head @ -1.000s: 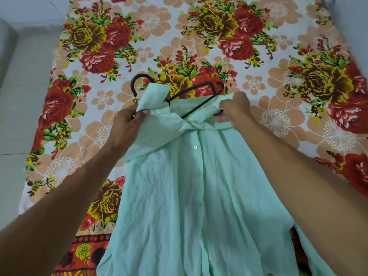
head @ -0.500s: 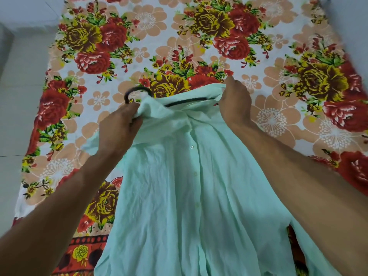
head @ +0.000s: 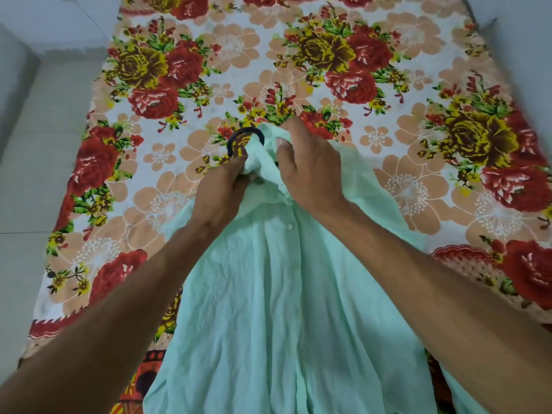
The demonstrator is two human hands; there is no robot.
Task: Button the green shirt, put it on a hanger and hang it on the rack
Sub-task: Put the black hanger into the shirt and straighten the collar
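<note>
The pale green shirt (head: 283,294) lies front up on the flowered bed sheet (head: 388,70), its placket buttoned, its collar end pointing away from me. Only the black hook of the hanger (head: 239,136) sticks out past the collar; the rest of the hanger is hidden inside the shirt. My left hand (head: 222,186) pinches the collar fabric just below the hook. Right beside it, my right hand (head: 307,165) grips the bunched collar. The two hands are close together at the neck.
The sheet covers a bed that fills most of the view. A pale tiled floor (head: 38,174) runs along the left edge of the bed, and a light wall (head: 522,31) rises at the right. No rack is in view.
Both hands have come together from the shoulders to the collar. The hanger's bar, visible before, is now covered by the shirt, and only the hook shows.
</note>
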